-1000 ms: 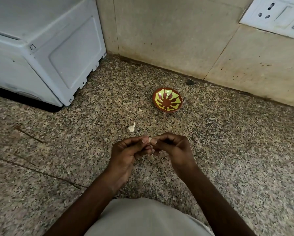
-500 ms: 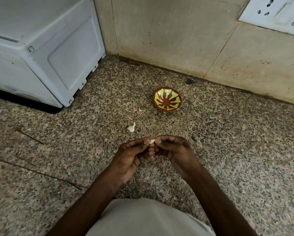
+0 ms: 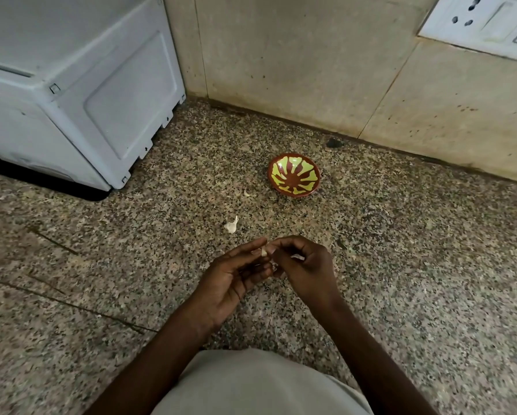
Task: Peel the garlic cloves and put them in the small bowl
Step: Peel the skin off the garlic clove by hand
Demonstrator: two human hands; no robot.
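While both hands meet above the bench's near middle, the left hand and right hand pinch a garlic clove between curled fingers — the small bowl sits toward the back edge, apart.

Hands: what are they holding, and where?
A small pale garlic clove, pinched at its sides between the fingertips of the left hand and right hand.

Between the hands and the small bowl open speckled counter is seen, interrupted only by a garlic piece and a small scrap lying left of the straight path. The left side is blocked by a white appliance; behind the bowl passage is closed by the tiled wall.
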